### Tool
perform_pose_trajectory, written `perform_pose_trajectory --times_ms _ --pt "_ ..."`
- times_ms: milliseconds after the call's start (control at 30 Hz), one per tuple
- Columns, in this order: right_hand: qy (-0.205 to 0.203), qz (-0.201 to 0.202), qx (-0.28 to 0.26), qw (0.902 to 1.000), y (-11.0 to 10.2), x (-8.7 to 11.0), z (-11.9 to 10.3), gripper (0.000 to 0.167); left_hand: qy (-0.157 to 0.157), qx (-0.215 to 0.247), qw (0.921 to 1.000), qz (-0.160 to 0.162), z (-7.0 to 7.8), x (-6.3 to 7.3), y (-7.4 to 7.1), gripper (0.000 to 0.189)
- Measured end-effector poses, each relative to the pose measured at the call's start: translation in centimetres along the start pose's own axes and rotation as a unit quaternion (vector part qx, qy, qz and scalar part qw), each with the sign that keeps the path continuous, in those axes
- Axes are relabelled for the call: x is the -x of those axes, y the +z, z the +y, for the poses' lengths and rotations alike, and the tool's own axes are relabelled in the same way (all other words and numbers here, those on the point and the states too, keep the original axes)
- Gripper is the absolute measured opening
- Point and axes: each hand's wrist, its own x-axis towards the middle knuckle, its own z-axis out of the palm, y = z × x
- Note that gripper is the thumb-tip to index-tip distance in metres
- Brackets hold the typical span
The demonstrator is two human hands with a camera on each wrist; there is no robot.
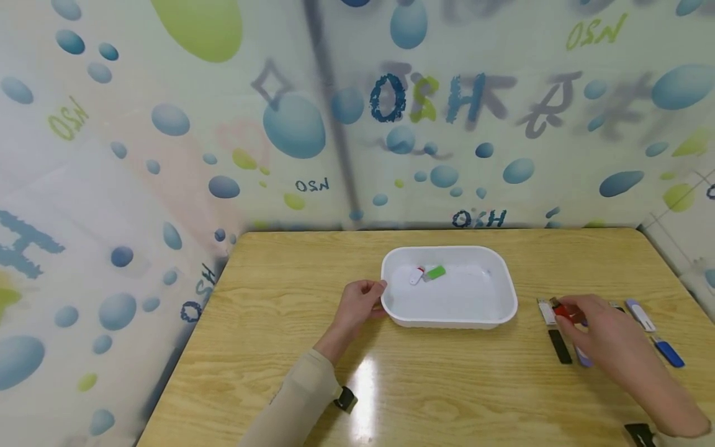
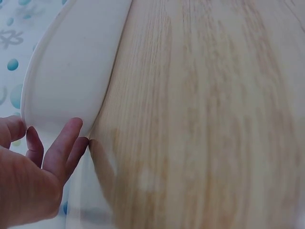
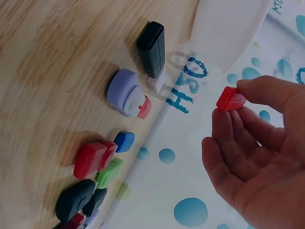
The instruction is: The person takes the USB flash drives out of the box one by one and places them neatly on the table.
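My left hand (image 1: 359,305) pinches the left rim of a white plastic tub (image 1: 447,318) between thumb and index finger. Its other fingers (image 2: 66,143) lie against the tub's outer wall. Inside the tub are a green USB stick (image 1: 436,272) and a white one with red (image 1: 416,275). To the right of the tub, my right hand (image 1: 609,332) holds a red USB stick (image 3: 231,98) between thumb and fingertips, above the table. Near it lie a black USB stick (image 1: 560,346), a white one (image 1: 547,311) and a blue one (image 1: 668,352).
More USB sticks lie around the right hand, among them a purple-and-white one (image 1: 640,315), a red one (image 3: 90,160) and a green one (image 3: 109,173). The wooden table (image 1: 268,323) meets a patterned curtain (image 1: 346,161) at its back edge.
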Motion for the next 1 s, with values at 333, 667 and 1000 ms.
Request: perform_pose_trajectory --times_ms 333,667,1000 --pt "0.051 -0.020 -0.004 0.9985 0.4 -0.6 0.4 0.039 -0.007 -0.013 0.9999 0.003 -0.1 -0.1 -0.1 0.039" --pt "0.032 -0.007 -0.021 0.9993 1.0 -3.0 0.4 0.038 -0.009 -0.014 0.9999 0.002 0.1 0.0 -0.1 0.038" --pt "0.064 -0.042 -0.026 0.9967 1.0 -5.2 -0.1 0.043 0.006 0.004 1.0000 -0.004 -0.1 0.1 -0.1 0.040"
